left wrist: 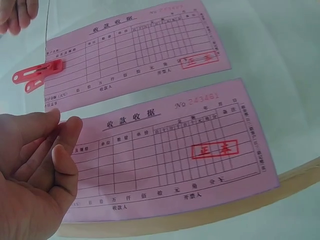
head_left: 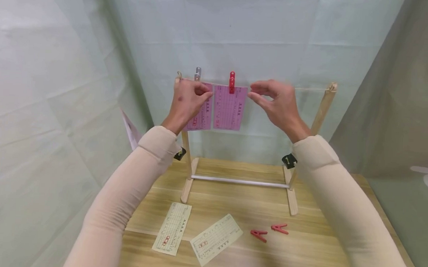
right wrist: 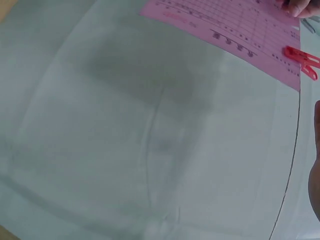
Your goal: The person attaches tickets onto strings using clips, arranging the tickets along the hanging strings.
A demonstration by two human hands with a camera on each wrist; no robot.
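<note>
A pink receipt (head_left: 229, 110) hangs from a thin string, held by a red clothespin (head_left: 232, 82) at its top edge. To its left another pink receipt (left wrist: 170, 155) hangs under a grey clothespin (head_left: 198, 74). My left hand (head_left: 190, 98) is in front of this left receipt, thumb and forefinger close together by the gap between the two receipts. Whether its fingertips touch paper is unclear. Just beyond the right receipt's upper right corner is my right hand (head_left: 276, 102), thumb and fingers apart with nothing between them.
The wooden stand (head_left: 322, 108) bears the string between two posts, with a pale crossbar (head_left: 240, 181) below. On the wooden table (head_left: 320, 249) lie a pale yellow receipt (head_left: 172, 229), a second yellow receipt (head_left: 216, 239), and two red clothespins (head_left: 259, 235). Pale cloth (head_left: 254, 39) hangs behind.
</note>
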